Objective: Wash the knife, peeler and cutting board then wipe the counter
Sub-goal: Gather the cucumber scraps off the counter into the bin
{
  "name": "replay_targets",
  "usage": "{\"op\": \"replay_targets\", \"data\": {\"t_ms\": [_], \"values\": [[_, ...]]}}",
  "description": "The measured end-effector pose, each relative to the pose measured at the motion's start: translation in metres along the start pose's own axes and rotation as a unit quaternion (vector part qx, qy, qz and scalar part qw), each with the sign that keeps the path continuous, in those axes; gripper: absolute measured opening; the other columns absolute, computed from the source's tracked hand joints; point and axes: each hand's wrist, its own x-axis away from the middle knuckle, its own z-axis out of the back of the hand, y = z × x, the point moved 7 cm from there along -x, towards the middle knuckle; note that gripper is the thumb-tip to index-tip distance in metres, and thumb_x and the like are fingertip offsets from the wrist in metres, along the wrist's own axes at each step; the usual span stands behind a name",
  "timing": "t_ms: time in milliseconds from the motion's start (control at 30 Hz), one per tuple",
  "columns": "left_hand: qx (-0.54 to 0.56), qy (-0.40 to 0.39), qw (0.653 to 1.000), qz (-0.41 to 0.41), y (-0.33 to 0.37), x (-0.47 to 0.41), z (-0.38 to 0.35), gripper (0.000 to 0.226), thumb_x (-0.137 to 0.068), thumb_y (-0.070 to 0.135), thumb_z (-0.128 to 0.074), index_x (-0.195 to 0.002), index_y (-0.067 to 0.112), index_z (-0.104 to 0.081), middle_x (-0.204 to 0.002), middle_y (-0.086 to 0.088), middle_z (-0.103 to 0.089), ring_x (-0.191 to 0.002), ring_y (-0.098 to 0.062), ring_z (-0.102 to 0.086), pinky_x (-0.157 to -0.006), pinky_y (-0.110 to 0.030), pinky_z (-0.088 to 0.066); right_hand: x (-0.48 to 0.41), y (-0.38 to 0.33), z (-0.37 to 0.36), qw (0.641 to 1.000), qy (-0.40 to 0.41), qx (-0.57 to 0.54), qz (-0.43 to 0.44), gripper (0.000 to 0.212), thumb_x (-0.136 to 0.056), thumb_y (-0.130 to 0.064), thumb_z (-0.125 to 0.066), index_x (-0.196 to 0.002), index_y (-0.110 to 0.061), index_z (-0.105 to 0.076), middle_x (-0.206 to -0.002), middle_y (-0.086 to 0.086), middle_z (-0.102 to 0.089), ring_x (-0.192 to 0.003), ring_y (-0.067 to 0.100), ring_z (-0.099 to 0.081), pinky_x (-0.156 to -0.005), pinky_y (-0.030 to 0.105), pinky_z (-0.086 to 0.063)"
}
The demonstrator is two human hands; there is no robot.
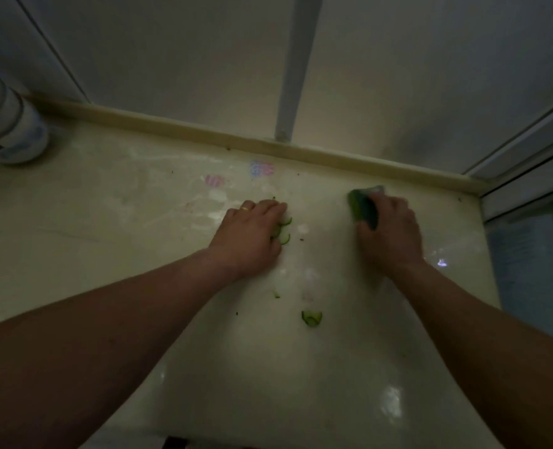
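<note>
The right hand (388, 231) grips a green sponge (361, 205), fingers curled round it, and holds it against the wet cream surface (139, 222) near the back ledge (the hand is motion-blurred). The left hand (249, 234) lies palm down on the surface, fingers bent over a cluster of cucumber slices (284, 236); whether they pinch the slices cannot be told. A lone cucumber peel (312, 317) lies between the forearms, and a white printed bottle (12, 124) stands far left
</note>
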Motion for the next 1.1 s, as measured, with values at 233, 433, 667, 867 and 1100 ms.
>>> {"op": "replay_targets", "data": {"t_ms": [233,433,667,867,1100], "values": [[-0.038,-0.035,0.992,-0.114,0.01,0.025,0.004,0.043,-0.094,0.038,-0.049,-0.134,0.034,-0.062,-0.133,0.009,-0.058,-0.116,-0.019,-0.053,-0.093,-0.039,-0.043,0.048,-0.064,-0.01,0.984,-0.009,0.017,0.177,0.056,-0.098,-0.048,-0.056,-0.15,-0.031,-0.045,-0.163,0.004,-0.036,-0.148,0.029,-0.033,-0.12,0.049,-0.032],[0.039,0.079,0.994,0.068,-0.056,0.07,0.021,0.061,-0.092,0.033,-0.045,-0.15,0.017,-0.049,-0.155,-0.008,-0.049,-0.142,-0.03,-0.045,-0.116,-0.046,-0.038,0.057,-0.149,-0.053,0.953,-0.124,0.026,0.275,0.059,-0.109,-0.046,-0.031,-0.162,-0.02,-0.028,-0.168,0.004,-0.03,-0.154,0.02,-0.026,-0.127,0.039,-0.011],[0.038,0.002,0.999,0.004,-0.046,0.11,-0.025,0.068,-0.096,0.047,-0.028,-0.158,0.022,-0.035,-0.169,-0.001,-0.026,-0.158,-0.02,-0.016,-0.128,-0.044,-0.011,0.137,-0.137,-0.081,0.938,-0.144,0.008,0.316,0.064,-0.106,-0.049,-0.034,-0.163,-0.023,-0.024,-0.172,-0.006,-0.016,-0.158,0.007,-0.01,-0.123,0.035,-0.029],[0.074,0.053,0.995,0.035,-0.059,0.082,-0.01,0.063,-0.104,0.037,-0.038,-0.163,0.022,-0.021,-0.172,0.002,-0.014,-0.158,-0.014,-0.008,-0.129,-0.038,-0.003,0.089,-0.113,-0.066,0.965,-0.119,-0.003,0.233,0.059,-0.109,-0.045,-0.035,-0.163,-0.021,-0.027,-0.17,-0.001,-0.023,-0.157,0.014,-0.018,-0.127,0.031,-0.012],[0.066,-0.009,0.99,-0.125,-0.013,0.116,-0.033,0.065,-0.096,0.037,-0.03,-0.158,0.018,-0.035,-0.166,-0.002,-0.032,-0.156,-0.017,-0.023,-0.128,-0.041,-0.012,0.158,-0.113,-0.071,0.951,-0.091,-0.029,0.295,0.054,-0.104,-0.038,-0.037,-0.153,-0.017,-0.047,-0.161,0.004,-0.042,-0.151,0.019,-0.034,-0.126,0.041,-0.023]]}}
